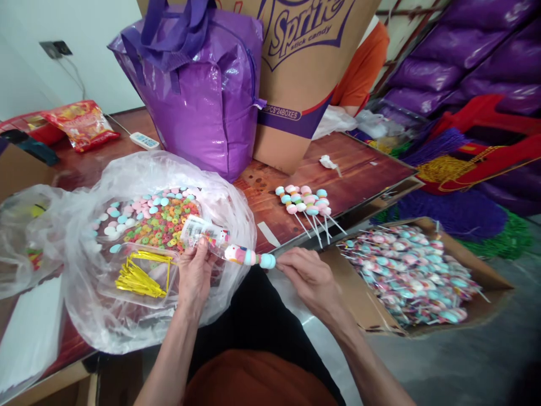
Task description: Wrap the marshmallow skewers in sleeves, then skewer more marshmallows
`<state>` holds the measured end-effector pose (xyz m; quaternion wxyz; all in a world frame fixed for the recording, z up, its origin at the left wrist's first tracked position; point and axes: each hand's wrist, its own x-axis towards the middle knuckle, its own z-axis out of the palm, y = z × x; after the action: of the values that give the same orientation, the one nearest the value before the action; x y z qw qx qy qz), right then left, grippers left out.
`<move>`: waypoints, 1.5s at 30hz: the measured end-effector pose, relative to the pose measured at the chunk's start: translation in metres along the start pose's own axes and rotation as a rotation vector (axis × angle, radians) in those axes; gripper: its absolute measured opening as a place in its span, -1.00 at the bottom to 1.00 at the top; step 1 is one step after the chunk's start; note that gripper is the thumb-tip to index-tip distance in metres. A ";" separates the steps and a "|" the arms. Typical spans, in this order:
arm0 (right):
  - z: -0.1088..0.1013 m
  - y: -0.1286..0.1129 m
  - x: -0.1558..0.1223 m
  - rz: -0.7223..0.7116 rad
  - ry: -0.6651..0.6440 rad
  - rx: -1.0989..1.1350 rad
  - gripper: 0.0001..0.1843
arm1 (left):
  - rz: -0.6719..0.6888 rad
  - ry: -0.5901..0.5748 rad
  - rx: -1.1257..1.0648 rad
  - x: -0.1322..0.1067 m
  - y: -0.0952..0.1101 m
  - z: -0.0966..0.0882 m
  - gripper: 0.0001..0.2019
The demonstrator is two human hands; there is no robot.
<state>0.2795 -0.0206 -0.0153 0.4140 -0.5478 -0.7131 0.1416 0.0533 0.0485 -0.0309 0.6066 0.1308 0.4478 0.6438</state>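
Note:
My left hand (194, 273) is closed on a small clear printed wrapper bag (203, 231). A candy skewer (249, 257) with pink, white and blue pieces lies partly inside that wrapper. My right hand (306, 276) pinches the stick end of the skewer, just right of the blue end piece. Both hands are over the table's front edge, above my lap. Several bare candy skewers (306, 203) lie in a fan on the wooden table (363, 169) beyond my right hand.
A clear plastic bag (105, 304) at left holds loose pastel and coloured ring candies (156, 217) and gold twist ties (137, 277). A cardboard box (486, 276) of wrapped skewers sits at right. A purple bag (203, 90), a carton (304, 73) and an orange-sleeved person (363, 67) stand behind.

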 end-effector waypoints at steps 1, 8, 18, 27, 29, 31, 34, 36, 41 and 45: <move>0.003 -0.001 0.000 0.008 0.001 0.020 -0.81 | 0.018 -0.015 0.004 -0.001 -0.002 0.001 -0.68; 0.016 -0.015 0.001 0.074 -0.023 0.156 -0.78 | 0.119 -0.051 0.105 -0.012 -0.012 0.008 -0.69; 0.045 -0.030 0.001 0.069 0.037 0.170 -0.78 | 0.030 -0.127 0.113 -0.026 -0.011 0.012 -0.65; 0.067 -0.047 0.004 0.078 0.018 0.132 -0.71 | 0.008 -0.154 0.060 -0.025 -0.005 0.009 -0.67; 0.060 -0.046 0.002 0.099 -0.046 0.149 -0.73 | 0.023 -0.139 0.050 -0.020 0.001 0.004 -0.70; 0.055 -0.047 0.001 0.114 -0.114 0.194 -0.75 | 0.004 -0.145 0.046 -0.016 0.004 0.000 -0.71; 0.054 -0.051 -0.003 0.164 -0.239 0.306 -0.75 | -0.036 -0.142 0.019 -0.014 0.005 -0.004 -0.69; 0.056 -0.054 -0.006 0.226 -0.280 0.380 -0.73 | -0.036 -0.123 -0.013 -0.015 0.004 -0.005 -0.66; 0.062 -0.061 -0.012 0.414 -0.302 0.566 -0.70 | -0.034 -0.134 -0.065 -0.018 0.001 -0.005 -0.65; 0.068 -0.060 -0.011 0.428 -0.268 0.592 -0.69 | -0.089 -0.167 -0.039 -0.021 0.000 -0.005 -0.66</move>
<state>0.1892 -0.0346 -0.0227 0.4183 -0.5176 -0.5587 0.4950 0.0544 0.0277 -0.0261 0.6722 0.1523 0.3885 0.6116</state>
